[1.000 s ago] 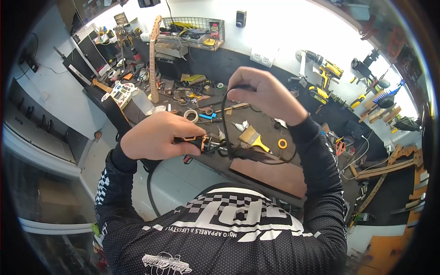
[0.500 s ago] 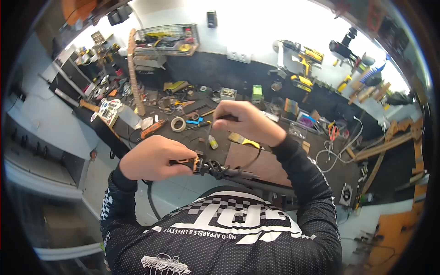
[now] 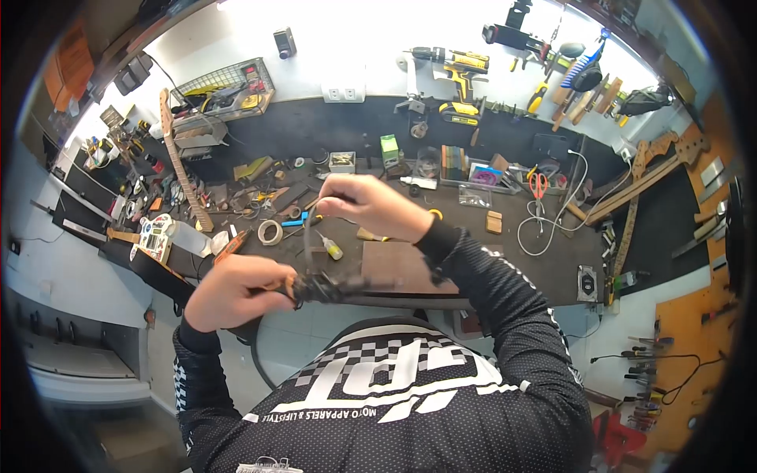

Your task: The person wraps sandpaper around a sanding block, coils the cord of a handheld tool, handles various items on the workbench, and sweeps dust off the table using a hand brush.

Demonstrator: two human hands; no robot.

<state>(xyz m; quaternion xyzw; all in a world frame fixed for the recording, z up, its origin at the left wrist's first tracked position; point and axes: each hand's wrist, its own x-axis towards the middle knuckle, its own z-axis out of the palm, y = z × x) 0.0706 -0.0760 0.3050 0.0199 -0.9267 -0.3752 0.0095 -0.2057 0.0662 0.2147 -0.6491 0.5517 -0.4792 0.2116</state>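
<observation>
In the head view, a tool (image 3: 327, 288) is held above the near edge of the bench (image 3: 520, 288) by the left hand (image 3: 236, 293). Its black and orange handle (image 3: 287, 288) is gripped by the curled fingers and thumb, probably so that the long end is left free and steady, pointing rightward. That end is blurred, so the exact kind of tool cannot be told.

A cord (image 3: 308, 248) appears to be pinched at its upper part between the closed thumb and fingers of the right hand (image 3: 364, 206), which is raised above and beyond the tool. The cord is seemingly held up this way so that slack is kept out of it; dark loops seem to be gathered around the tool, though their number is lost in the blur.

Behind the tool, a brown board (image 3: 406, 266) is laid flat on the bench, with a small bottle (image 3: 331, 250) beside it and a tape roll (image 3: 261, 235) farther left. On the wall, a yellow drill (image 3: 464, 75) is hung, likely so that it can be reached without bench space being taken.
</observation>
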